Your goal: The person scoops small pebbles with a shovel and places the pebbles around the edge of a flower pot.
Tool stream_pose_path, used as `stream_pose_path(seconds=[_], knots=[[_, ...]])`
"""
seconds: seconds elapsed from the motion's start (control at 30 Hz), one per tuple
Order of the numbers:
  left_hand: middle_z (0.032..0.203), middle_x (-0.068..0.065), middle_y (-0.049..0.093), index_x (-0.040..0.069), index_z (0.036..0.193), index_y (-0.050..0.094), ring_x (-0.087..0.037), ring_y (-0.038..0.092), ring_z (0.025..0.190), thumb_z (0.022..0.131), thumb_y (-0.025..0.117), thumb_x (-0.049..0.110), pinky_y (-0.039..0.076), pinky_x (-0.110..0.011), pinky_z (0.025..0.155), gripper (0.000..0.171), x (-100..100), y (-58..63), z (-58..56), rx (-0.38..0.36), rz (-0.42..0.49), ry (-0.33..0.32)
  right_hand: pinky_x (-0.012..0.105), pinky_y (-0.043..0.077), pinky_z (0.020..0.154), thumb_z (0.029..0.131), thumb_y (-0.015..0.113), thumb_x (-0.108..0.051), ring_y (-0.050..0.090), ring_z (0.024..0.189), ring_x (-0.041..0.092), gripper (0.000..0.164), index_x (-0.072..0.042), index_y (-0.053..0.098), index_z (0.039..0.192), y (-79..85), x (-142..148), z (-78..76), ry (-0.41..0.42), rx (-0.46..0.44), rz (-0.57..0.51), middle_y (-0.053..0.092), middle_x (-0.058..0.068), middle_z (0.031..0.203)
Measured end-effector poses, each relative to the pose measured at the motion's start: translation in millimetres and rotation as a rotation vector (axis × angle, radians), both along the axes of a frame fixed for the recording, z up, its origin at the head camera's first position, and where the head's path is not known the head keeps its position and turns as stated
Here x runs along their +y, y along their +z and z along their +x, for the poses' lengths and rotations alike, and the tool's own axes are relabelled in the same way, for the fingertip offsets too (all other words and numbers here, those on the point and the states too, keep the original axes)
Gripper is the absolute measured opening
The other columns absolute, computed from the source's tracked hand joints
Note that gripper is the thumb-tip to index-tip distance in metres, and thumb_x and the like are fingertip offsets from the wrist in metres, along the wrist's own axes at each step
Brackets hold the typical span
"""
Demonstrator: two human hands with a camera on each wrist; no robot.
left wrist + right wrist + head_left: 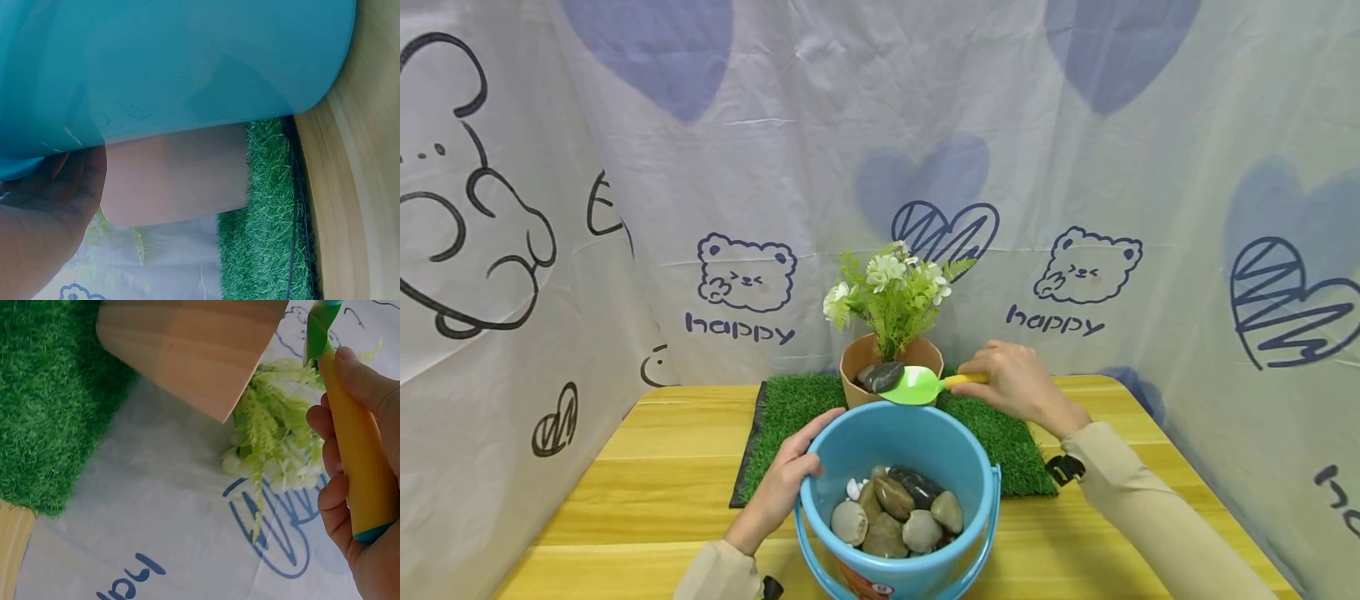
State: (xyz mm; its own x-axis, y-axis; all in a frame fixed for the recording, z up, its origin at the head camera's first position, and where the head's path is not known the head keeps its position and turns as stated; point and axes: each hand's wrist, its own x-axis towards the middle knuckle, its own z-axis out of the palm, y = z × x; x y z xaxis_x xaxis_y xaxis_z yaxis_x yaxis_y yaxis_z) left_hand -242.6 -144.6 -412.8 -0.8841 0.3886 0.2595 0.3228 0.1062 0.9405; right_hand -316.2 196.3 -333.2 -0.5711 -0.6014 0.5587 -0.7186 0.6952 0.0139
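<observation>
My right hand [1011, 379] grips the yellow handle of a small toy shovel [913, 386] with a bright green blade. In the right wrist view, fingers and thumb wrap the handle [356, 450]. The blade reaches over the near rim of a tan flowerpot [931, 357]. A dark grey stone [883, 377] is at the blade's tip, over the pot's opening. My left hand [782, 479] holds the left rim of a blue bucket [917, 429], fingers against its outer wall [187, 62]. Several brown, grey and black stones [892, 498] lie inside the bucket.
Green leaves and white flowers [891, 292] rise from the pot, which stands on an artificial grass mat [797, 404]. Beneath is a wooden table [647, 475]. A printed cloth [820, 167] hangs behind and at the sides. The bucket's handle [992, 533] hangs toward the near side.
</observation>
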Motion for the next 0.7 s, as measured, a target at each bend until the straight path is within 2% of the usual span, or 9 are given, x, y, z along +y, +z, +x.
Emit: stream_pose_path(seconds=[0.33,0.7], knots=[[0.149,-0.022,0.042,0.014,0.153,0.034,-0.044,0.051,0.126,0.078,0.037,0.001,0.051,-0.043,0.089,0.076,0,-1.0,0.4,-0.005,0.016,-0.013,0.029,0.049,0.066,0.082,0.072,-0.044,0.061,0.077,0.014,0.031,-0.016,0.079,0.095,-3.1,0,-17.1,-0.056,-0.025,0.033,0.075,-0.001,0.086],[0.149,-0.021,0.042,0.013,0.153,0.034,-0.043,0.051,0.126,0.078,0.038,0.001,0.051,-0.043,0.09,0.076,0,-0.6,0.9,-0.009,0.012,-0.001,0.029,0.047,0.065,0.083,0.073,-0.043,0.056,0.075,0.01,0.024,-0.022,0.079,0.093,-0.3,-11,-36.1,-0.055,-0.077,0.09,0.07,-0.008,0.081]])
